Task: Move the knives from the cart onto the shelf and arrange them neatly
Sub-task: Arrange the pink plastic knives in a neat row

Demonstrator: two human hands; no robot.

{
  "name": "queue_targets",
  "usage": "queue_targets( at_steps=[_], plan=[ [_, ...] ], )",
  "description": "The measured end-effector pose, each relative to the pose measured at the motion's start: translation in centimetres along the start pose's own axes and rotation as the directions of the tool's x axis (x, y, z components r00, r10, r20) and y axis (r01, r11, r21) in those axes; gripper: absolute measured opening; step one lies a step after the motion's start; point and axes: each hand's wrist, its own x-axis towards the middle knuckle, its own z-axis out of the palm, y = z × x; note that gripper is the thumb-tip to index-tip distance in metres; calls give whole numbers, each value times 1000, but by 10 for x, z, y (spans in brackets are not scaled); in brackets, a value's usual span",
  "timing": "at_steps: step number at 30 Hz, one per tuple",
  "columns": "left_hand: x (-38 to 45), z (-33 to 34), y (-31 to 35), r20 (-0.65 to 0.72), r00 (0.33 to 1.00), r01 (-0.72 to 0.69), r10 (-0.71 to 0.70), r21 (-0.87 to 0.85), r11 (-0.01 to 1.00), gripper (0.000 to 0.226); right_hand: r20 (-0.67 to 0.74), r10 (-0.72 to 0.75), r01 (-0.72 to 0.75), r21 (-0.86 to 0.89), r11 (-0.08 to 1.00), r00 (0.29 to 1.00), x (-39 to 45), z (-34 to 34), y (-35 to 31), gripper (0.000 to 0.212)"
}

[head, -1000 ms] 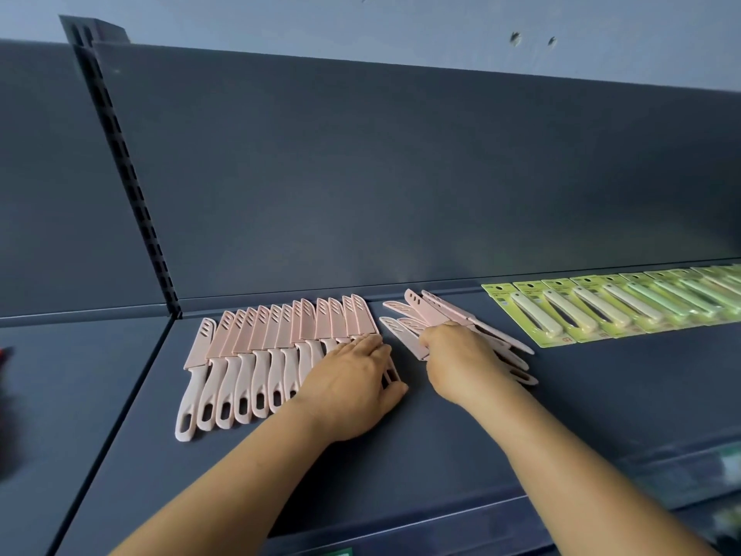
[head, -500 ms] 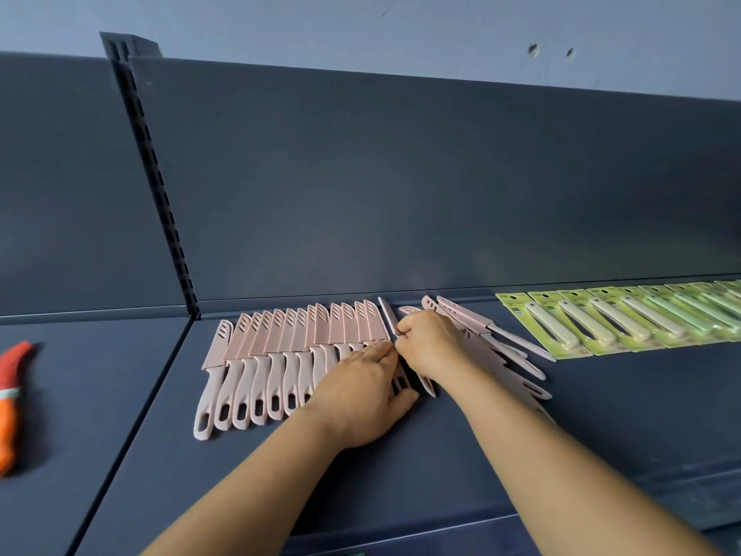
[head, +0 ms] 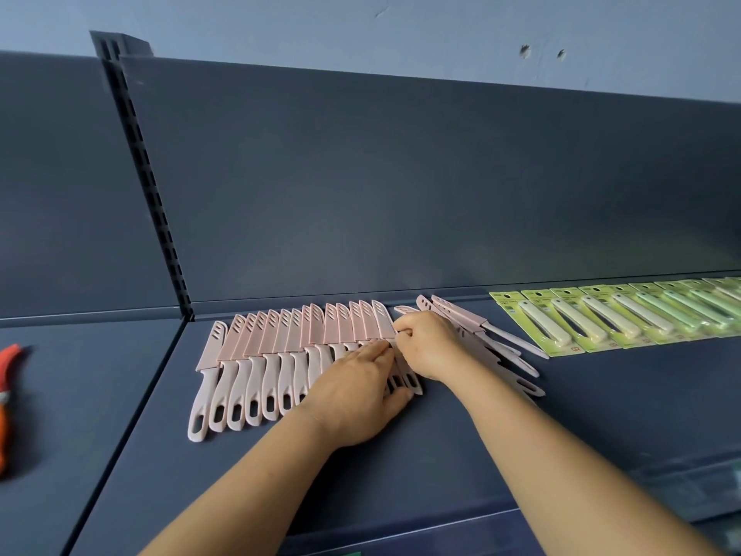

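While the left hand point(head: 363, 389) is laid flat, fingers straight, on the handles at the right end of the neat row of pink knives point(head: 280, 347), one knife point(head: 403, 367) is pinched by the curled fingers of the right hand point(head: 431, 347) and set against that end. The arranging step appears to be in hand. Behind and to the right of the right hand, a loose pile of knives point(head: 485, 335) is left crossed on the shelf point(head: 441, 467). Next, each should probably be drawn from the pile and aligned, sheath tips level.
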Motion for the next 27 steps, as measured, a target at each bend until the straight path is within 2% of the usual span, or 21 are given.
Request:
queue_targets(
  at_steps=[3,5,8,14,19,23,25,27],
  plan=[
    [0,-1,0,-10,1000,-11,11,14,1000,66,-69,7,-10,-38,999,998,-11,-10,18,21],
    [3,-1,2,-6,999,-33,33,41,999,66,-85,11,-23,-150,988,996,-20,-18,34,30],
    [8,1,7,13,999,-48,47,77,996,61,-62,21,-40,-319,947,998,-32,-23,51,28],
    [11,6,10,-16,999,-43,45,83,996,54,-42,-89,73,-291,954,995,-39,-23,58,27],
    [9,8,9,-13,999,-41,42,64,997,57,-109,-31,-9,-356,935,994,-38,-23,54,19],
    [9,8,10,-17,999,-37,38,59,998,57,-136,-18,-46,-447,893,991,-35,-22,47,26],
    [8,8,10,-14,999,-33,34,56,998,58,-157,-5,-59,-395,917,988,-31,-23,46,24],
    [8,8,10,-10,999,-30,31,52,998,58,-143,58,-82,-170,982,988,-28,-23,42,21]
  ],
)
